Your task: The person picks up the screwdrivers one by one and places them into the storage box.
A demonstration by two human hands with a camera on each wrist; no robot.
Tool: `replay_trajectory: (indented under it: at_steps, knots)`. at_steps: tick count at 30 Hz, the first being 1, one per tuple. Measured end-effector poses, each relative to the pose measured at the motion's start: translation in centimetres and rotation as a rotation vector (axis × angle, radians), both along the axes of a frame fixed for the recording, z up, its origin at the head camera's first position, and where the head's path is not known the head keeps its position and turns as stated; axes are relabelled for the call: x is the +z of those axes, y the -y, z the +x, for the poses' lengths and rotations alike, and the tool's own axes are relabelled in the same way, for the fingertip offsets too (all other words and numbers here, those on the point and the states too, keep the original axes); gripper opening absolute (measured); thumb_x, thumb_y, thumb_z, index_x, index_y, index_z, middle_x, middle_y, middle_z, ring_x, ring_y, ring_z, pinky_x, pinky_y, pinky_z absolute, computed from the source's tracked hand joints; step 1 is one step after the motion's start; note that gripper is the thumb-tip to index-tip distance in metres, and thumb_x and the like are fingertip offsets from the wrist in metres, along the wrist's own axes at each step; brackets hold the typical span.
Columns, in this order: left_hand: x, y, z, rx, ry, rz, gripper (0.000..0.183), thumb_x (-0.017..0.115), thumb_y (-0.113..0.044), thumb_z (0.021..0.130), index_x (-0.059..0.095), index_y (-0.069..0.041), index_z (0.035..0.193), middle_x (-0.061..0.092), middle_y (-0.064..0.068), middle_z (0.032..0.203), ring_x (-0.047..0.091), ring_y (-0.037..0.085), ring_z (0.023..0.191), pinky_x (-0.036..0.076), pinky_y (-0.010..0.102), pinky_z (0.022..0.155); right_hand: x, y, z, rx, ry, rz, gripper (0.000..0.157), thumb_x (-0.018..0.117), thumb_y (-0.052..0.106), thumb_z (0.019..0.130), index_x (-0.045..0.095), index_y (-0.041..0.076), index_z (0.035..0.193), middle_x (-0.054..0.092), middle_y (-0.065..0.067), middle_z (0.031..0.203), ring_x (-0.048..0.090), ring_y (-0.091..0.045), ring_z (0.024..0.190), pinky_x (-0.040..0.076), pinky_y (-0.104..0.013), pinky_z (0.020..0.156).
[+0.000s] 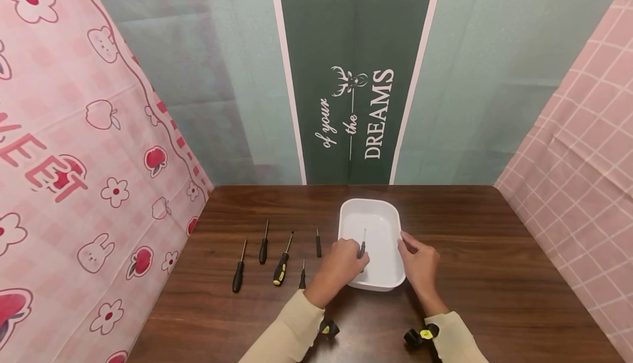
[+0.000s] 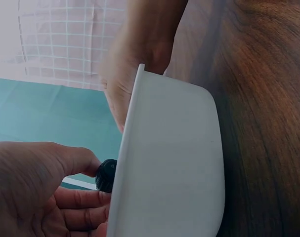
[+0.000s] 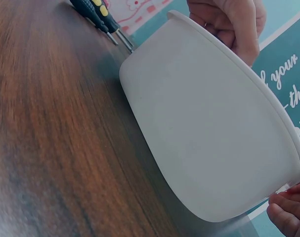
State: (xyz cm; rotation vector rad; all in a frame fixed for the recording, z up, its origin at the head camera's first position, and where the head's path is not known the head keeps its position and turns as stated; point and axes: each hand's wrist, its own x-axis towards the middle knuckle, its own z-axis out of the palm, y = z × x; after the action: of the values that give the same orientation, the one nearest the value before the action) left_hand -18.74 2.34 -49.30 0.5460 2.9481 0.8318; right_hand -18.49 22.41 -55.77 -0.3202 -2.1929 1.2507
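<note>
A small screwdriver [image 1: 362, 249] with a dark handle is pinched in my left hand [image 1: 343, 261], its thin shaft pointing away over the inside of a white rectangular tray [image 1: 371, 285]. The round butt of its handle [image 2: 106, 176] shows between thumb and fingers in the left wrist view, beside the rim. My right hand [image 1: 421, 264] grips the tray's right rim, with fingers [image 3: 287, 213] under the lip in the right wrist view. The tray rests on the brown wooden table.
Left of the tray lie several screwdrivers: two with black handles [image 1: 238, 277] [image 1: 264, 250], a black and yellow one [image 1: 281, 268], a short one [image 1: 318, 246] and another small one [image 1: 303, 279] partly behind the left forearm. Patterned cloths [image 1: 237, 105] hang around the table [image 1: 470, 225].
</note>
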Motion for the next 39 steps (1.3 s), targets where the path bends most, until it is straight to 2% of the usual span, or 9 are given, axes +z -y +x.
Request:
replay_trajectory:
  at_steps: [18,32,39]
  knots:
    - [-1.4,-0.7,0.1,-0.035,-0.114,-0.076,0.044,0.069,-0.028,0.092,0.050,-0.017,0.054,0.043,-0.007,0.049,0.039,0.010,0.047,0.032,0.023,0.045,0.1,0.1,0.0,0.004,-0.024,-0.016,0.022,0.078,0.003,0.084,0.077,-0.001,0.106,0.075,-0.015,0.104,0.070,-0.031,0.106,0.038,0.000,0.077]
    - [-2.2,-1.1,0.3,-0.038,-0.167,-0.132,0.045,0.068,-0.030,0.092,0.047,-0.017,0.054,0.045,-0.006,0.050,0.041,0.011,0.047,0.033,0.025,0.046,-0.1,0.1,-0.2,-0.010,-0.048,-0.001,0.021,0.079,0.002,0.083,0.078,-0.001,0.104,0.075,-0.014,0.103,0.070,-0.030,0.105,0.037,0.001,0.081]
    - [-2.4,-1.4,0.7,-0.039,-0.220,-0.194,0.045,0.070,-0.035,0.091,0.050,-0.018,0.055,0.050,-0.005,0.052,0.043,0.012,0.048,0.036,0.030,0.046,0.2,0.2,-0.1,-0.005,-0.040,-0.008,0.021,0.077,0.001,0.084,0.078,-0.001,0.105,0.075,-0.015,0.104,0.070,-0.031,0.104,0.039,0.000,0.075]
